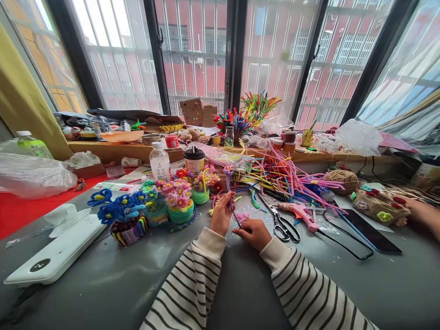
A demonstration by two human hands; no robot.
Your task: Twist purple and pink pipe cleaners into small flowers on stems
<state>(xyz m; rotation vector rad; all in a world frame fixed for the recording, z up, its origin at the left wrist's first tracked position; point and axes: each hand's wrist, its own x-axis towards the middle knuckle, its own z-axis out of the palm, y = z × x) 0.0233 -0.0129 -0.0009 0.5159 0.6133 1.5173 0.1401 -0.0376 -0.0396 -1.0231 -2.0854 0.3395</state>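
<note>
My left hand [222, 214] is closed around a purple pipe cleaner flower [228, 173], its looped head rising above my fingers. Below, the thin dark stem slants down to my right hand [253, 233], which pinches the lower end. A pink fuzzy pipe cleaner piece [242, 217] lies on the table just beyond my right hand. To the right are black-handled scissors [282, 223] and a pink hot glue gun [302, 214]. Left of my hands stand small pots of pipe cleaner flowers, one with pink blooms [178, 196] and one with blue blooms [128, 224].
Loose pipe cleaners [292, 176] heap behind the tools. A phone [371, 231], the glue gun's cord [343, 247] and a twine ball [342, 179] lie right. Another person's hand [421, 213] touches a flowered twine basket [381, 206]. A bottle [160, 162], lidded cup [194, 160] and white device [57, 252] stand left.
</note>
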